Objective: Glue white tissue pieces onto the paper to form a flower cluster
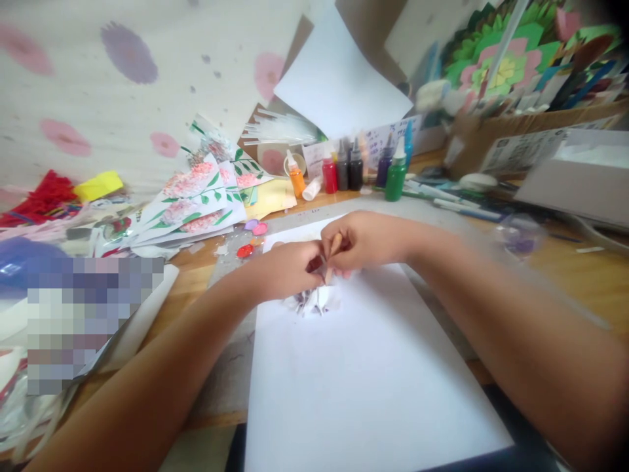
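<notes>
Painted flower cards (196,196) lie fanned at the left. The left hand (289,269) has its fingers bunched together, but what they nip is hidden. Just below it sits a crumpled paper scrap (317,300), white and purple, at the top of a white sheet (368,367). The right hand (366,239) touches the left and pinches a small wooden stick (335,244). Paint bottles (396,177) stand behind.

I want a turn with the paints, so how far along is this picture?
Done: flower cards with pink blooms and green leaves lie stacked at the left. In hand: the right hand holds a small wooden stick, and the left hand pinches beside it, over a crumpled paper tuft. Left: the white sheet below is nearly all blank, so it's probably just starting.
</notes>
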Motion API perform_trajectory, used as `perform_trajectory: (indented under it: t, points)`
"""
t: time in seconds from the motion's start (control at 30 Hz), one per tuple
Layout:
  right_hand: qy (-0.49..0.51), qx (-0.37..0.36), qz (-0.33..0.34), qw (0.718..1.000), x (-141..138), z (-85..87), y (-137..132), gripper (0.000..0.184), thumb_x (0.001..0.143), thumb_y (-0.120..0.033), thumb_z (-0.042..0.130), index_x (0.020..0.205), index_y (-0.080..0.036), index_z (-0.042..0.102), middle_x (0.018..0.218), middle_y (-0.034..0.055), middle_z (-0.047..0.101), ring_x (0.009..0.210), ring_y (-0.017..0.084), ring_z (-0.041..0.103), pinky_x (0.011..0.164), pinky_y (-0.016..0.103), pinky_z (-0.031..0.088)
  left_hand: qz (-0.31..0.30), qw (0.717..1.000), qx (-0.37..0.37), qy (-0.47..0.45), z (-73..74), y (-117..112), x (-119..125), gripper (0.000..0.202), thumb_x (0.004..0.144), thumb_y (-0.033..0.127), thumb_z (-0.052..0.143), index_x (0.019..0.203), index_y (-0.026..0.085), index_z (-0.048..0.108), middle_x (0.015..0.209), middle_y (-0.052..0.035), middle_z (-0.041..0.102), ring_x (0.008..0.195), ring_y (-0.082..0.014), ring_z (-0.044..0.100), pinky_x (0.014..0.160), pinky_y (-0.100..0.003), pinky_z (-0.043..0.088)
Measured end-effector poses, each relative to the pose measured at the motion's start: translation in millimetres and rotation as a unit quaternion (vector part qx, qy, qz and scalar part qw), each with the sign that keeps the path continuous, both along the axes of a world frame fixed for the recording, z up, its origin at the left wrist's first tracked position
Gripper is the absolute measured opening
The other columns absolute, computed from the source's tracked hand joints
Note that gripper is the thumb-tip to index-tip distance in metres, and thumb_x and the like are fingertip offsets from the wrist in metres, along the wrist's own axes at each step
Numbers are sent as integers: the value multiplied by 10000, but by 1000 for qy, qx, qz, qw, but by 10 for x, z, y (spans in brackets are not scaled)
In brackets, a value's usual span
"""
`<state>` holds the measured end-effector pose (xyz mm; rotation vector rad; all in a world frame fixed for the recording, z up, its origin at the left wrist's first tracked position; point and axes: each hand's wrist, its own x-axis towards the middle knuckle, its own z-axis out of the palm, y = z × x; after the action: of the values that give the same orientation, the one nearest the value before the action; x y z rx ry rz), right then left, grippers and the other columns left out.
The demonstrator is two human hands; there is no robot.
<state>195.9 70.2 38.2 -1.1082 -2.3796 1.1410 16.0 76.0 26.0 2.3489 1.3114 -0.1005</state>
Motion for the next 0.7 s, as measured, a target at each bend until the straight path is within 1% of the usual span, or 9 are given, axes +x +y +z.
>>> perform_trajectory:
  t: [0.23, 0.37, 0.43, 0.5, 0.53, 0.57, 0.6, 0.63, 0.7]
  points:
    - [-40, 19, 41, 998, -7, 5, 6, 116, 609, -156, 457, 676, -177, 550, 672, -23, 631, 615, 89, 560, 525, 172, 378, -3, 999, -24, -23, 76, -29, 18, 172, 700, 291, 500, 847, 243, 574, 810, 31, 625, 697, -158, 577, 560, -230, 406]
    - [-55, 31, 64, 996, -45, -16, 1, 89, 633, -165, 451, 665, -181, 532, 653, -30, 606, 602, 87, 534, 526, 179, 370, 9, 995, 69, -78, 225, 14, -74, 163, 739, 301, 486, 858, 229, 569, 841, 23, 602, 784, -155, 558, 660, -244, 415]
    - [-54, 29, 82, 995, -65, -34, 6, 63, 646, -178, 459, 657, -184, 520, 626, -37, 584, 594, 86, 521, 524, 182, 365, 39, 985, 123, -116, 313, 44, -170, 176, 751, 348, 501, 866, 230, 564, 851, 17, 592, 771, -148, 546, 650, -240, 415]
    - [-22, 14, 89, 996, -51, -26, 17, 54, 633, -165, 471, 634, -181, 523, 604, -37, 570, 570, 84, 512, 509, 185, 359, 83, 975, 146, -145, 391, 56, -282, 188, 756, 386, 513, 858, 234, 554, 829, 21, 586, 677, -128, 529, 582, -230, 407]
    - [36, 16, 57, 998, -18, -4, 23, 49, 610, -146, 486, 607, -177, 525, 588, -33, 562, 546, 82, 503, 495, 188, 352, 101, 969, 157, -160, 419, 53, -337, 187, 760, 393, 516, 852, 233, 549, 820, 25, 582, 647, -120, 518, 559, -224, 400]
    - [119, 31, -3, 992, 38, 32, 30, 52, 589, -128, 496, 577, -174, 519, 573, -29, 553, 521, 78, 488, 478, 191, 341, 116, 964, 166, -174, 434, 43, -391, 184, 769, 393, 510, 851, 231, 542, 812, 29, 578, 630, -114, 510, 544, -219, 392]
    - [213, 57, -78, 972, 119, 81, 36, 63, 586, -124, 493, 550, -175, 500, 571, -25, 546, 502, 71, 469, 463, 194, 327, 127, 958, 174, -188, 435, 28, -442, 181, 781, 392, 499, 849, 228, 537, 797, 33, 572, 624, -110, 504, 535, -213, 384]
    - [338, 99, -193, 916, 222, 140, 41, 88, 590, -131, 495, 520, -177, 470, 574, -19, 539, 483, 64, 444, 449, 200, 308, 132, 954, 178, -200, 420, 9, -488, 178, 794, 388, 485, 848, 224, 532, 780, 35, 567, 627, -108, 501, 535, -208, 379]
    - [455, 155, -321, 816, 476, 260, 41, 200, 721, -201, 335, 526, -190, 381, 628, -17, 535, 472, 53, 392, 441, 214, 266, 128, 949, 188, -220, 349, -33, -562, 172, 805, 376, 473, 816, 215, 532, 728, 35, 558, 625, -106, 498, 544, -203, 378]
